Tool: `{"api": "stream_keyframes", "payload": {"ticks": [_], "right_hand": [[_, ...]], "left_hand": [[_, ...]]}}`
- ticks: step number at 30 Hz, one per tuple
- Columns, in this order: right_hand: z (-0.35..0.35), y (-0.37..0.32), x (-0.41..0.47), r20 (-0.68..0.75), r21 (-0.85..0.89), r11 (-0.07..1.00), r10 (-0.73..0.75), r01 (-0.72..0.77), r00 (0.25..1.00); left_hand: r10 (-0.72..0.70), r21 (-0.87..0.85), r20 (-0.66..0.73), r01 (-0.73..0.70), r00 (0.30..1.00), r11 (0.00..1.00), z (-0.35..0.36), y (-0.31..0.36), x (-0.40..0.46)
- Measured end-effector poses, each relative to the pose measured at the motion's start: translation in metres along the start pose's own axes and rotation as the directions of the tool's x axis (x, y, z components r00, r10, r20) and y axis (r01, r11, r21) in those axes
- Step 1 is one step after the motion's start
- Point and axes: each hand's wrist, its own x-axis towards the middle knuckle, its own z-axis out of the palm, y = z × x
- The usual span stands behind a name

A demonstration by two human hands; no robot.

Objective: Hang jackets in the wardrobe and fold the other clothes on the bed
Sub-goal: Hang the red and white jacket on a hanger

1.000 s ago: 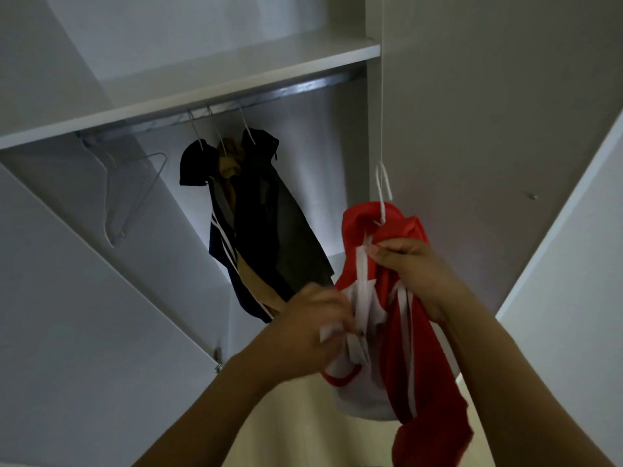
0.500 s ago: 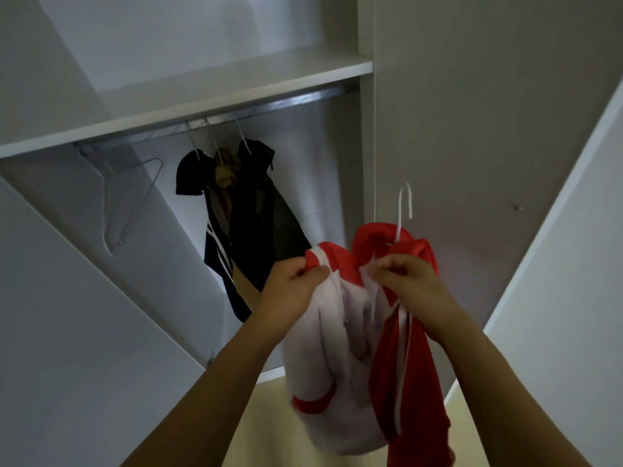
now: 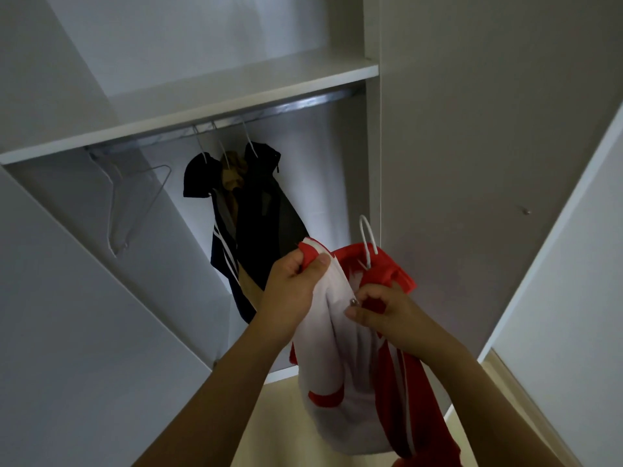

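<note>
A red and white jacket point(image 3: 340, 375) hangs from both my hands in front of the open wardrobe. My left hand point(image 3: 292, 291) grips its collar edge at the upper left. My right hand point(image 3: 384, 311) pinches the front edge near a small metal snap. A white hanger hook point(image 3: 366, 239) sticks up out of the jacket's red collar. Higher up runs the metal rail point(image 3: 303, 104) under the white shelf point(image 3: 236, 96). Three dark jackets point(image 3: 249, 210) hang from it on hangers.
An empty wire hanger point(image 3: 135, 203) hangs at the rail's left end. The wardrobe's left door point(image 3: 84, 315) and right door point(image 3: 573, 247) stand open on both sides. Rail space to the right of the dark jackets is free. Beige floor point(image 3: 269, 426) shows below.
My left hand has gone up from the jacket's lower front to its collar edge. My right hand dropped lower along the front, and the white panel has spread out between them.
</note>
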Motion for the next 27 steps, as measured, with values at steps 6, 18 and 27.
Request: {"api": "stream_keyframes", "payload": {"ticks": [6,18,27], "right_hand": [[-0.005,-0.002,-0.002,0.051,-0.239,0.971,0.022,-0.009,0.998],[-0.004,-0.01,-0.007,0.011,0.186,0.966,0.178,-0.177,0.984],[-0.03,-0.009,0.022,-0.209,0.157,0.986,0.08,-0.047,0.975]], "left_hand": [[0.003,0.054,-0.087,0.002,0.996,0.999,0.002,-0.008,0.002],[-0.024,0.117,-0.143,0.041,0.989,0.992,0.002,-0.021,0.008],[-0.232,-0.191,-0.327,0.176,0.916,0.966,-0.034,-0.041,0.018]]}}
